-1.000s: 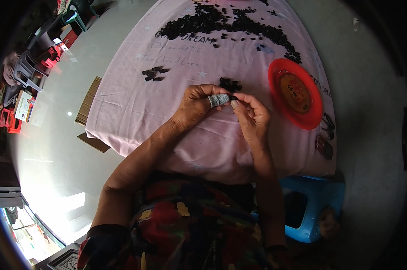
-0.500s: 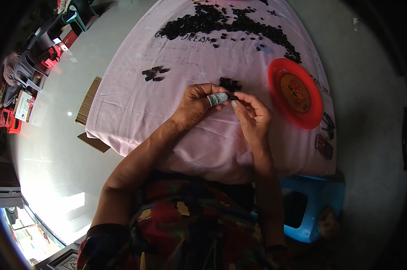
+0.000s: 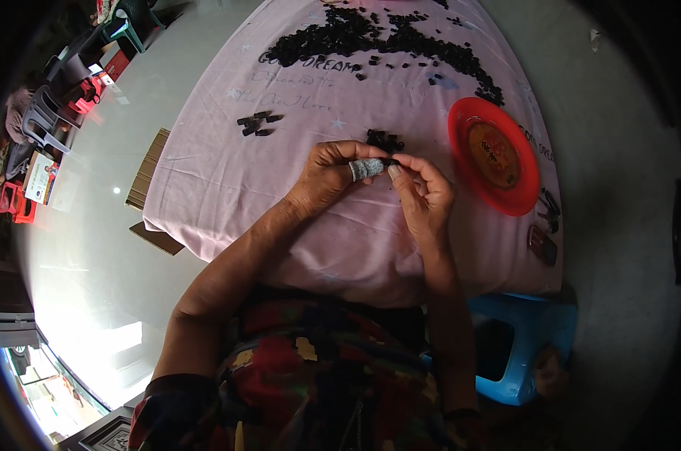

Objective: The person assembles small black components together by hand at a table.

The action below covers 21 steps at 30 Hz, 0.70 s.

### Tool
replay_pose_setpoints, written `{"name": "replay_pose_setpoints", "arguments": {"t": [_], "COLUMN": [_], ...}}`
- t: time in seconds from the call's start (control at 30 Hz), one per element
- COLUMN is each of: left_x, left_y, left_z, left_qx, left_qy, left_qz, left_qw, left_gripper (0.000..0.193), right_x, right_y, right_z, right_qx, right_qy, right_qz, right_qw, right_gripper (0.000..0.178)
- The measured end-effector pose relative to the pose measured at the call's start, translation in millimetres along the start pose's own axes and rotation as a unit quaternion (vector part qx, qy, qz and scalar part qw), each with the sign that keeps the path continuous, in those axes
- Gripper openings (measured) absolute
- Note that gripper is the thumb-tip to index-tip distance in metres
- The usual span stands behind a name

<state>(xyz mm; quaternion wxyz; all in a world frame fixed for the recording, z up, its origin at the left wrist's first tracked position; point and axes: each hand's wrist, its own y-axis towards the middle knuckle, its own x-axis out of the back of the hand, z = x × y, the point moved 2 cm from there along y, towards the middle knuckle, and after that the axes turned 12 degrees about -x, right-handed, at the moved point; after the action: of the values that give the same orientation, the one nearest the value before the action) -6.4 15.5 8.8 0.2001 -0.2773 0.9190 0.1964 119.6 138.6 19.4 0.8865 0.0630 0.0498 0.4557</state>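
Over the near part of the table, my left hand (image 3: 329,174) and my right hand (image 3: 426,197) meet fingertip to fingertip. Both pinch one small black piece (image 3: 390,162), mostly covered by the fingers, so its exact kind is hidden. A grey knitted sleeve (image 3: 367,169) wraps my left thumb. Just beyond the fingertips lies a small cluster of black pieces (image 3: 386,140). Farther left, several short black cylindrical pieces (image 3: 258,122) rest apart on the cloth. A wide heap of similar black pieces (image 3: 340,37) spreads across the far end.
A pink cloth (image 3: 227,195) covers the table. To the right sit a red plate (image 3: 528,169), some dark small items (image 3: 549,210) and a dark red box-like object (image 3: 542,246). A blue stool (image 3: 532,353) stands at the lower right, cardboard (image 3: 146,169) beside the table's left edge.
My left thumb has shifted slightly right, toward the right fingertips. Both hands keep their pinch on the small piece; the piles look the same.
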Motion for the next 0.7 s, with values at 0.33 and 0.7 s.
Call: {"name": "replay_pose_setpoints", "arguments": {"t": [0.33,0.7], "left_x": [3.5,0.8], "left_y": [1.8,0.1], "left_z": [0.2,-0.7], "left_qx": [0.024,0.029], "left_qy": [0.005,0.021], "left_qz": [-0.015,-0.021], "left_qw": [1.0,0.999], "left_gripper": [0.019,0.017], "right_x": [4.9,-1.0], "right_y": [-0.3,-0.1], "right_z": [6.5,0.0], "right_qx": [0.019,0.029], "right_qy": [-0.001,0.001], "right_qz": [-0.041,0.0], "right_qw": [0.999,1.0], "right_gripper": [0.024,0.026]}}
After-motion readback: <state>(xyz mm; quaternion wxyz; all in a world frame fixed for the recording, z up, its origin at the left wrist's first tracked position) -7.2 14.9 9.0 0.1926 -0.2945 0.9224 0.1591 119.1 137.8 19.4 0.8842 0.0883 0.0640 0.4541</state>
